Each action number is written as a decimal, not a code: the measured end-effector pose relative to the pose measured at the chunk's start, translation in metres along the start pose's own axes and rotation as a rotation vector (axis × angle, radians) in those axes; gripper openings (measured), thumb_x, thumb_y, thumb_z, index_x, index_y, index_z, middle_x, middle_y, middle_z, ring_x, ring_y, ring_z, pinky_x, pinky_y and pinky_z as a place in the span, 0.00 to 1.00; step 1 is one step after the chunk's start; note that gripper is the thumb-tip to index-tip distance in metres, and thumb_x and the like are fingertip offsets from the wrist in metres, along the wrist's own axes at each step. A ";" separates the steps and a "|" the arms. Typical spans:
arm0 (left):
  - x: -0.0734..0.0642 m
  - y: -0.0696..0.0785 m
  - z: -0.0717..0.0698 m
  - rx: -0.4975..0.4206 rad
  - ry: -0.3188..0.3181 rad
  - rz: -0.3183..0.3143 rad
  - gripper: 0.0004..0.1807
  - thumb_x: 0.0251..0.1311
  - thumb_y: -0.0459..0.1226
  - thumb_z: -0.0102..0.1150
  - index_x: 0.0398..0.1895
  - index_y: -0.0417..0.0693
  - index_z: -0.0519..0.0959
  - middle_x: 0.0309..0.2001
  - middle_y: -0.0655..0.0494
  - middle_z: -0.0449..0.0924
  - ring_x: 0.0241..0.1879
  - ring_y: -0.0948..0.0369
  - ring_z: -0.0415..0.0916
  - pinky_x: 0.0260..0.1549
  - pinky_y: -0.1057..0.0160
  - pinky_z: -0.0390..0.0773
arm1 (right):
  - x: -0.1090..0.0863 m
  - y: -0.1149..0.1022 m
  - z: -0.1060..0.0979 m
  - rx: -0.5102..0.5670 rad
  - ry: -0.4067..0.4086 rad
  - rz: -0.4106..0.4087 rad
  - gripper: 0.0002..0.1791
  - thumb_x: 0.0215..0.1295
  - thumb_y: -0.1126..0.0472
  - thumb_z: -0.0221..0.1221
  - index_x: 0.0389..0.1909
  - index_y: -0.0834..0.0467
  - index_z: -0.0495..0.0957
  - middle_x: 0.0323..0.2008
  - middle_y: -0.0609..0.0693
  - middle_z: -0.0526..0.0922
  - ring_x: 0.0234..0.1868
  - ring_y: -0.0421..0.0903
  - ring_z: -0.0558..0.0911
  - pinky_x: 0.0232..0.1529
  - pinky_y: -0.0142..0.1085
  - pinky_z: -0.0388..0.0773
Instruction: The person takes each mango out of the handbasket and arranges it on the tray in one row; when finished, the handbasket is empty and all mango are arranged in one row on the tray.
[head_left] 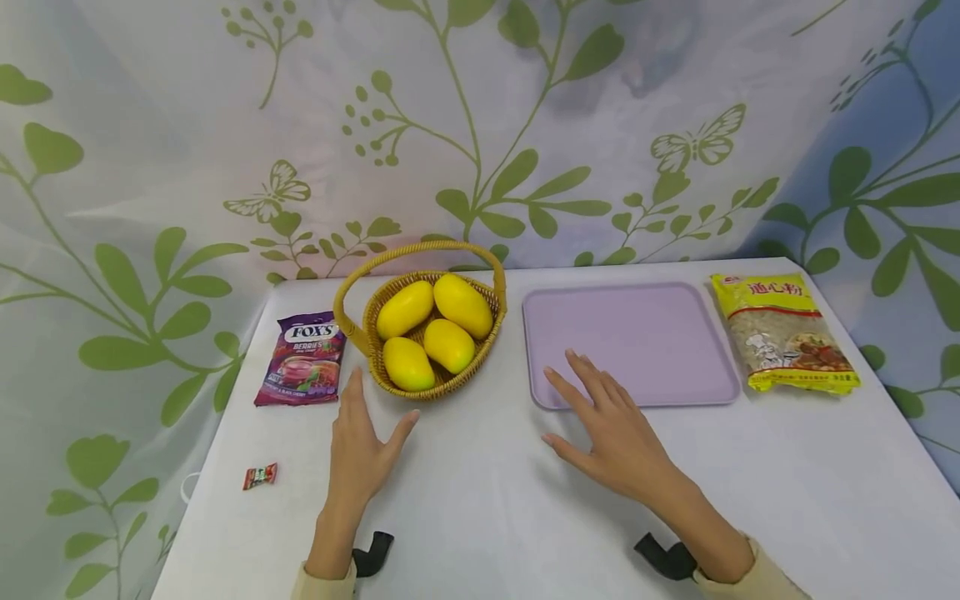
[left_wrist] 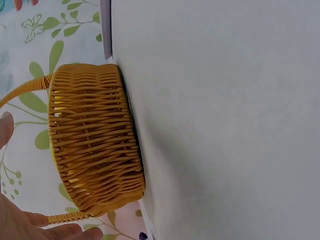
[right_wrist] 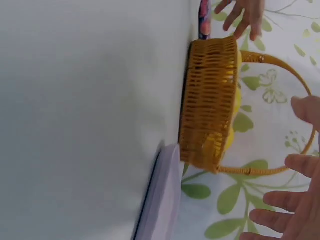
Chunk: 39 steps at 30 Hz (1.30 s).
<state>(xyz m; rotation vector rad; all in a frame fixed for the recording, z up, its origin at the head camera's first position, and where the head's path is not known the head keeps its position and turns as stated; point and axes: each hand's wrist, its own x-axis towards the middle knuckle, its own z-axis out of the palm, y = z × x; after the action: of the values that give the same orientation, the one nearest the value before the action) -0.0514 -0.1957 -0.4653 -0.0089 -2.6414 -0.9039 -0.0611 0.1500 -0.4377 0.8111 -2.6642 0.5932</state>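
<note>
A wicker basket [head_left: 442, 385] with a tall arched handle holds several yellow mangoes [head_left: 459, 305] near the back of the table. My left hand [head_left: 362, 446] hovers just in front of it, thumb spread and nothing held. To the right, my right hand [head_left: 611, 425] hangs over the near edge of a lilac tray [head_left: 630, 333], its fingers spread. In the left wrist view, the basket's woven side [left_wrist: 95, 140] shows beside the left fingers. The right wrist view has the basket [right_wrist: 207, 100] and the tray's edge [right_wrist: 162, 195] beyond the right hand [right_wrist: 300, 205].
A purple bag of Fox's candy [head_left: 302, 360] lies left of the basket. One small wrapped candy [head_left: 260, 476] is nearer the front left. A yellow pasta bag [head_left: 783, 333] rests right of the tray. Behind the table hangs a leaf-patterned curtain [head_left: 570, 167].
</note>
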 end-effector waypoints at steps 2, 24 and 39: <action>0.004 -0.001 0.002 -0.047 -0.015 -0.021 0.56 0.54 0.51 0.70 0.77 0.41 0.47 0.75 0.39 0.53 0.70 0.41 0.60 0.63 0.33 0.66 | 0.009 -0.004 0.003 0.039 0.005 -0.026 0.41 0.65 0.37 0.57 0.75 0.48 0.58 0.75 0.59 0.57 0.72 0.61 0.62 0.63 0.62 0.69; 0.018 -0.023 0.030 -0.358 0.001 -0.038 0.47 0.58 0.40 0.69 0.75 0.42 0.52 0.73 0.44 0.57 0.69 0.48 0.62 0.63 0.43 0.70 | 0.088 -0.022 0.036 0.251 -0.029 -0.044 0.35 0.65 0.49 0.62 0.71 0.51 0.64 0.72 0.58 0.62 0.68 0.57 0.69 0.62 0.55 0.74; 0.020 -0.014 0.025 -0.553 0.074 -0.005 0.40 0.53 0.25 0.68 0.69 0.29 0.59 0.67 0.34 0.63 0.59 0.40 0.71 0.60 0.50 0.74 | 0.142 -0.029 0.060 0.266 -0.057 -0.079 0.31 0.64 0.49 0.64 0.66 0.53 0.70 0.66 0.58 0.71 0.63 0.54 0.74 0.58 0.49 0.79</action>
<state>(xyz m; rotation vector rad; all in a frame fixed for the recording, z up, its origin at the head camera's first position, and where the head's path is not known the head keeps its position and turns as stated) -0.0797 -0.1939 -0.4849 -0.1015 -2.2431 -1.5691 -0.1670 0.0339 -0.4264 1.0135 -2.6228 0.9309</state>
